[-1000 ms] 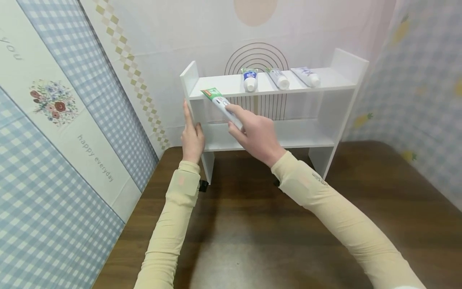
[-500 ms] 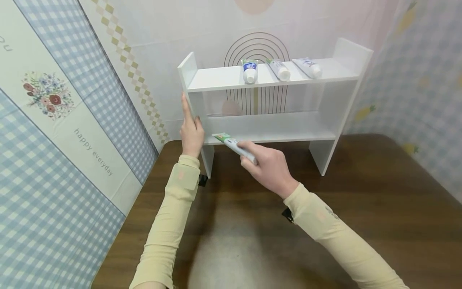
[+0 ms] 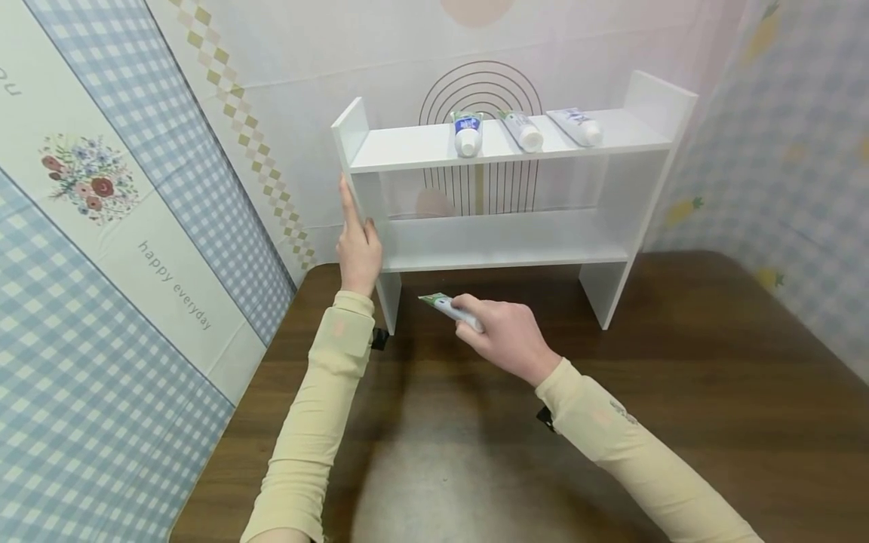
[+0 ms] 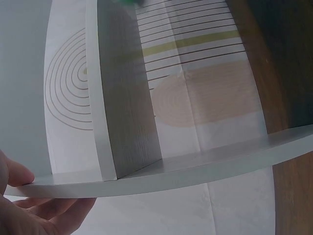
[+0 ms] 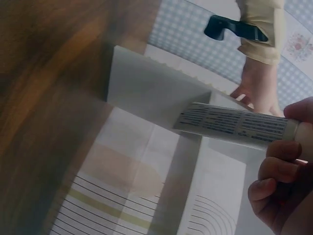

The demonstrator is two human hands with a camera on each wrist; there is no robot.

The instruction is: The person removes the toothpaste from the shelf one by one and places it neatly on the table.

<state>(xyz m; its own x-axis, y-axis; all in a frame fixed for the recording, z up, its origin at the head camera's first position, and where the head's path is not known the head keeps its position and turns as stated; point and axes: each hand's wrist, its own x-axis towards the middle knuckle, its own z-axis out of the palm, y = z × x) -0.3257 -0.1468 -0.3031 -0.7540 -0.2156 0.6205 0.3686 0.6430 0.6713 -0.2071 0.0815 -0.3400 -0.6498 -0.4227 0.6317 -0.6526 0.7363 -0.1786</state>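
Observation:
A white two-tier shelf [image 3: 502,240] stands on the table. My left hand [image 3: 358,253] holds its left side panel, with the thumb on the inner face and the fingers on the outer face in the left wrist view. My right hand [image 3: 511,338] grips a toothpaste tube [image 3: 444,306] in front of the shelf, below its lower board. The tube's flat green end points left; printed text covers the side seen in the right wrist view. On the top board lie a blue-labelled tube [image 3: 467,134], a white tube [image 3: 521,131] and another white tube [image 3: 575,126].
The dark wooden table [image 3: 441,452] extends in front of the shelf. Behind it hangs a patterned cloth [image 3: 326,105]. A blue checked cloth [image 3: 81,362] borders the left side, and another checked cloth [image 3: 781,188] the right.
My right hand has come down from the top board's left front with the toothpaste tube, to below the lower board. My left hand stays on the side panel.

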